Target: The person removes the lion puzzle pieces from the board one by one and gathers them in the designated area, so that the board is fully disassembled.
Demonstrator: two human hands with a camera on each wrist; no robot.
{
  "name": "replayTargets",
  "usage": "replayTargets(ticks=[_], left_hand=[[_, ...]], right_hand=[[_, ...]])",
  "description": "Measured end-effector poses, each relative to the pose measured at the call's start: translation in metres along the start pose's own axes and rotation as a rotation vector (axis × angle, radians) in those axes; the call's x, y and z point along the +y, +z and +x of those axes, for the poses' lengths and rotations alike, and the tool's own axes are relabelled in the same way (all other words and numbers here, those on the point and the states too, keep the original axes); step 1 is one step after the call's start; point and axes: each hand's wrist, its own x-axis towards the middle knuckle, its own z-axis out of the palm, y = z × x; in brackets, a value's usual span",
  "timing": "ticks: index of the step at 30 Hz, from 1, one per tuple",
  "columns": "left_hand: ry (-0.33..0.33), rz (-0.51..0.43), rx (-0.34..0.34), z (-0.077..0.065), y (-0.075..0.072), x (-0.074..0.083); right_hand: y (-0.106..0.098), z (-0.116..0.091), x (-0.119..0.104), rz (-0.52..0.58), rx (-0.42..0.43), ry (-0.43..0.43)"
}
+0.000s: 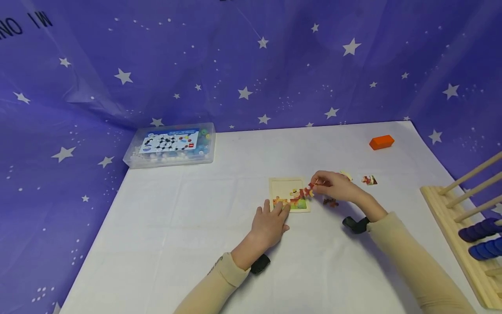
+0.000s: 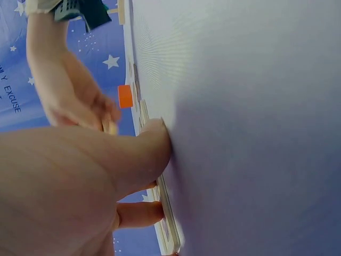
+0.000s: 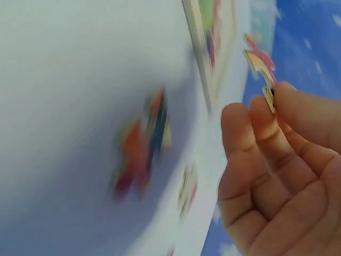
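A shallow wooden puzzle tray (image 1: 276, 187) lies on the white table, with joined picture pieces along its lower and right parts. My left hand (image 1: 269, 227) rests on its near left edge, fingers spread and fairly straight. Between thumb and fingertips, my right hand (image 1: 340, 187) pinches a red and yellow puzzle piece (image 3: 262, 63) above the tray's right side. Below that hand lie dark and reddish pieces (image 1: 331, 202), blurred in the right wrist view. Farther right is another loose piece (image 1: 369, 179), and a pale piece (image 1: 347, 175) shows partly behind the right hand.
A clear plastic box (image 1: 131, 162) with a blue-and-white label stands at the back left. An orange block (image 1: 381, 142) lies at the back right. A wooden rack with rods and blue beads (image 1: 433, 203) stands along the right edge.
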Motion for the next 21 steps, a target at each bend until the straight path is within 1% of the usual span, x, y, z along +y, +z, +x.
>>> replayTargets(ticks=[3,5,8,10,12,15,19,21], left_hand=[[-0.006,0.003,-0.003,0.000,-0.001,-0.001],[-0.007,0.006,-0.007,-0.001,-0.001,-0.001],[-0.007,0.009,-0.014,-0.001,-0.002,0.000],[-0.002,0.015,-0.014,-0.002,-0.002,0.000],[0.001,0.018,-0.018,-0.003,-0.002,0.000],[-0.011,0.035,-0.030,-0.004,0.000,-0.001],[-0.026,0.036,-0.029,-0.005,0.000,-0.002],[-0.023,0.013,-0.021,-0.004,0.000,-0.001]], right_hand=[[-0.017,-0.023,0.013,0.047,0.003,0.073],[-0.028,-0.039,0.023,0.035,-0.002,0.121],[-0.038,-0.061,0.037,-0.053,0.003,0.183],[-0.042,-0.071,0.044,-0.127,0.003,0.217],[-0.043,-0.076,0.048,-0.176,-0.007,0.248],[-0.041,-0.077,0.050,-0.201,-0.025,0.296],[-0.040,-0.073,0.045,-0.230,-0.024,0.350],[-0.041,-0.072,0.041,-0.259,-0.028,0.370]])
